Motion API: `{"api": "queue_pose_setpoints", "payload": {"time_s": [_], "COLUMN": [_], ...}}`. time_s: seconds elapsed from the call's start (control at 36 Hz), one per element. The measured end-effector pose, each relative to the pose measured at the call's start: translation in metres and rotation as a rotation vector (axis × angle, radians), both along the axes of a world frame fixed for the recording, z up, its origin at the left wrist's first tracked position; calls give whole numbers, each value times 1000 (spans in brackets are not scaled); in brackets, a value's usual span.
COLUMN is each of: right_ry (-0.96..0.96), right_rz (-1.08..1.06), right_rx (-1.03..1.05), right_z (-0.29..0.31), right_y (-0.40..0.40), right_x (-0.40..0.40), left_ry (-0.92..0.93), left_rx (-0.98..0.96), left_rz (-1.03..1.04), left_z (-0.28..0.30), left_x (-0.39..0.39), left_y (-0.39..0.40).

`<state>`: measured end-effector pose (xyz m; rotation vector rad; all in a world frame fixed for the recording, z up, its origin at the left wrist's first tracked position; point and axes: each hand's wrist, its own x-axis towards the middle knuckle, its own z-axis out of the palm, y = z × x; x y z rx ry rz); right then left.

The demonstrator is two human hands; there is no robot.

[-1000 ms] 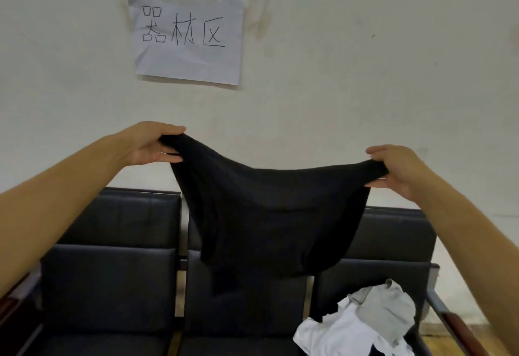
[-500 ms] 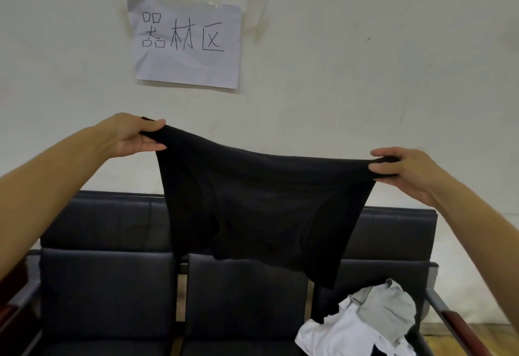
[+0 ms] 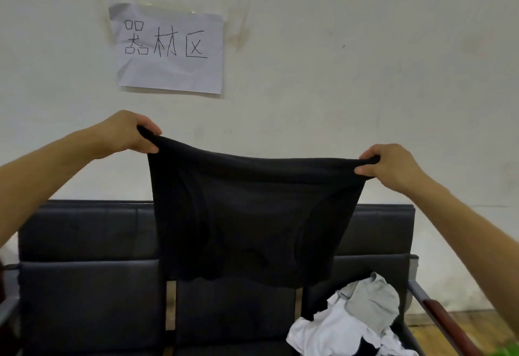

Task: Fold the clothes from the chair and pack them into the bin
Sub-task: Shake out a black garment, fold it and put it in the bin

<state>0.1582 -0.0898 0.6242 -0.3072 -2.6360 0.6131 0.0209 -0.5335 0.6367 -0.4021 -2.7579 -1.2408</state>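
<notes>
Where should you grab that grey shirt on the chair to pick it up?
Probably the raised top fold of the grey shirt, coming down from above. It sits crumpled on the white clothes with that bunched edge sticking up, easy to pinch. Both the left hand and right hand now hold the black garment.

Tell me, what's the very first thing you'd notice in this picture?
The big black garment stretched out in mid-air in the middle, with the left hand and the right hand each pinching a top corner. Above it, a white paper sign with handwritten characters is stuck on the wall. Down at the lower right, a heap of white and grey clothes lies on the black chairs.
</notes>
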Motion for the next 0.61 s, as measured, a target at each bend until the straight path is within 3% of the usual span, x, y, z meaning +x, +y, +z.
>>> {"api": "queue_pose_setpoints", "payload": {"time_s": [0.25,0.44,0.61], "right_ry": [-29,-62,-209], "right_rz": [47,167,246], "right_rx": [216,-26,-31], "right_z": [-1,16,22], "right_y": [17,21,33], "right_x": [22,45,53], "left_ry": [61,82,96], "left_rx": [-3,-40,7], "left_rz": [73,83,34], "left_z": [-4,2,10], "left_x": [8,16,37], "left_y": [4,2,11]}}
